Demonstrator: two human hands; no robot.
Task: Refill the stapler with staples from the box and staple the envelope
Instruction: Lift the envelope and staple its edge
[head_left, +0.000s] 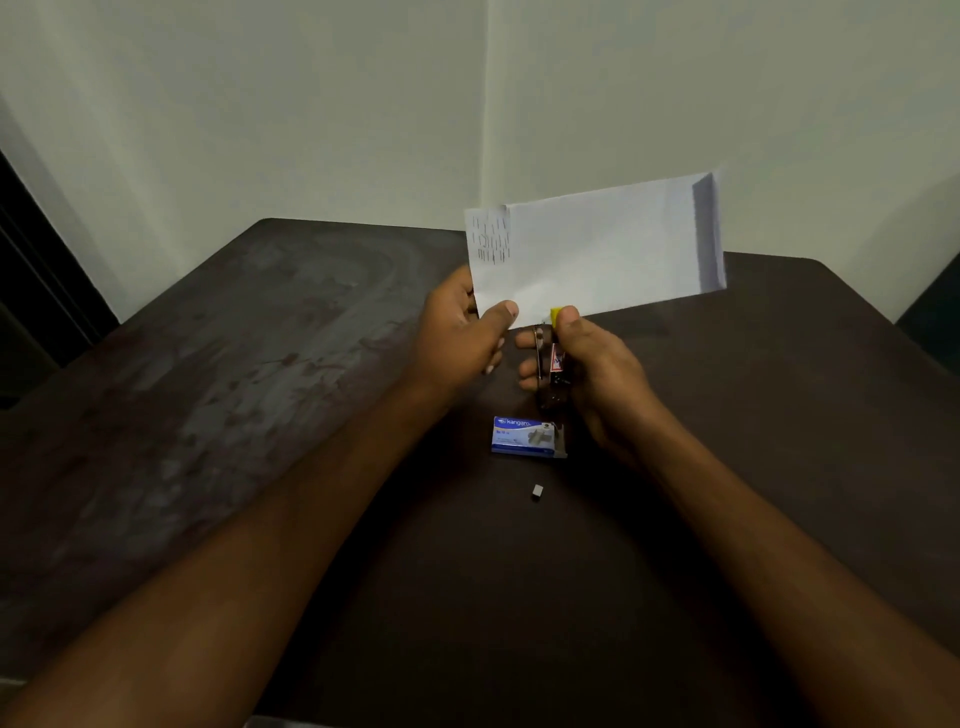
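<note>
We saw a small loose strip of staples (537, 491) lying on the dark table (260, 364), just nearer us than the blue staple box (524, 437). Beyond the box, our right hand (587, 364) gripped the stapler (555, 358) upright, its yellow tip meeting the envelope's lower edge. Left of the stapler, our left hand (462, 327) pinched the white envelope (597, 247), raised above the table.

Table (208, 389) left bare; staple box (527, 437) under hands.
</note>
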